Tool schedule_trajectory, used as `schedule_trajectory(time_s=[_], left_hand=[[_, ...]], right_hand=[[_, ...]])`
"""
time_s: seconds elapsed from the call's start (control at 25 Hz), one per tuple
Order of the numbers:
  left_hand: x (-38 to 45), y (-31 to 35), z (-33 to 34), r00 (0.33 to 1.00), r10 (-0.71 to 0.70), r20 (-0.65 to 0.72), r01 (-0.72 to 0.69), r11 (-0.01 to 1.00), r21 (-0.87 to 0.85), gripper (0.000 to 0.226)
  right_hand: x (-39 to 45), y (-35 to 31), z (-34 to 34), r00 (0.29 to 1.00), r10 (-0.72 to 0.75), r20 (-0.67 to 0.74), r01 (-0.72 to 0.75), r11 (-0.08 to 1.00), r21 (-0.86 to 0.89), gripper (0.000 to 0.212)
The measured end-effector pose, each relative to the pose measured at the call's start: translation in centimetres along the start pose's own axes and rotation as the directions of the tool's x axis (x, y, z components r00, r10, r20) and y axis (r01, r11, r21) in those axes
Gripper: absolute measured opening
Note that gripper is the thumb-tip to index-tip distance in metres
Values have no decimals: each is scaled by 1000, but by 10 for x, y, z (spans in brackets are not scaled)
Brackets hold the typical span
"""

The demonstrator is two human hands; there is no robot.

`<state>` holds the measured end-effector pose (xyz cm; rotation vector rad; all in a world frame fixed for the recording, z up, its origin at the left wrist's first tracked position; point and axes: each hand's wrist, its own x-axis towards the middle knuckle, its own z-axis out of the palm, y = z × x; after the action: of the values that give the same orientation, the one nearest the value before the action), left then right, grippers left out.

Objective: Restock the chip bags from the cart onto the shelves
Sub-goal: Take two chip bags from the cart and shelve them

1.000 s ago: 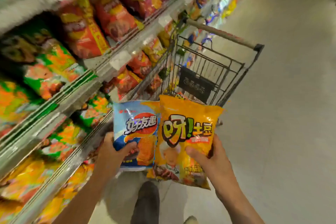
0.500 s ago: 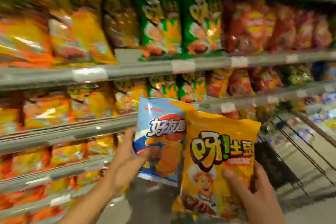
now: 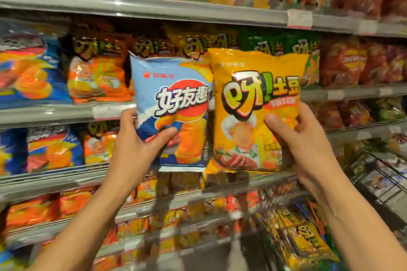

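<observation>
Left hand grips the blue bag, right hand the yellow bag, both raised before the shelves, neither shelved yet (cart at four o'clock holds more).

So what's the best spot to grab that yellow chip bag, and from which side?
Take the yellow bag by its lower right edge, coming from the right, as the right hand does: thumb on the front, fingers behind. It is upright and puffy, and the blue bag overlaps its left edge, so that side is crowded.
</observation>
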<state>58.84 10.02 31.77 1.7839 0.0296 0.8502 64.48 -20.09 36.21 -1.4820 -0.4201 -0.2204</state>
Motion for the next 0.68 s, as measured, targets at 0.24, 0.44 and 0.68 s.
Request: schedule_trajectory(time_s=[0.24, 0.44, 0.68], left_hand=[[-8, 2, -98, 990, 41, -131, -26, 993, 117, 70], [-16, 5, -147, 970, 22, -244, 25, 982, 188, 49], [-12, -19, -150, 944, -112, -310, 171, 970, 171, 49]], right_hand=[[-9, -16, 87, 995, 1, 103, -10, 996, 87, 45], [-11, -11, 138, 971, 67, 228, -95, 989, 116, 37], [14, 29, 154, 929, 153, 338, -194, 977, 91, 38]])
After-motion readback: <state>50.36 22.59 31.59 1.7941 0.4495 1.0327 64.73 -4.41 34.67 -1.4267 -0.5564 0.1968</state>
